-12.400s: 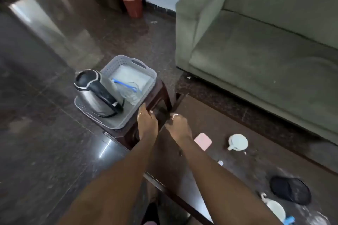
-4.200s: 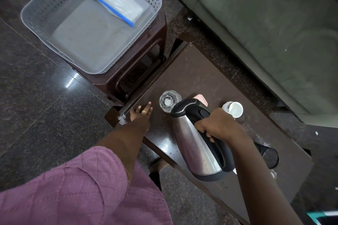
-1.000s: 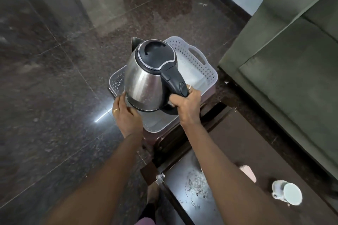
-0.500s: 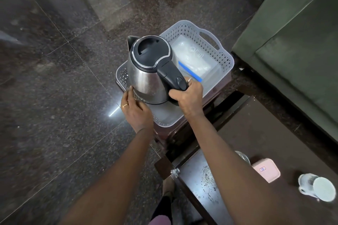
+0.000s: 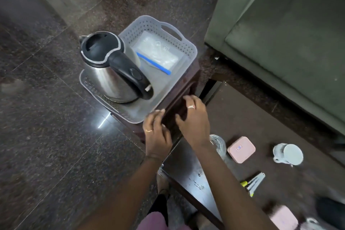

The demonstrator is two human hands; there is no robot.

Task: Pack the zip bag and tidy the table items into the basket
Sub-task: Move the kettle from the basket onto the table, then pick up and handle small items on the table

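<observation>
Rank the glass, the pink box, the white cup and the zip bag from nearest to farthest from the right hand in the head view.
From the right hand:
1. Glass: on the table, just beside the wrist.
2. Pink box: on the table, past the glass.
3. Zip bag: in the basket, behind the kettle.
4. White cup: farthest out along the table.

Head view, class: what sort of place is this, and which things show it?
Most likely a home living room: a green sofa, a dark low table before it, and a polished stone floor. A kettle stands in a grey basket.

Left hand (image 5: 156, 132) and right hand (image 5: 194, 117) empty, fingers loosely curled
</observation>
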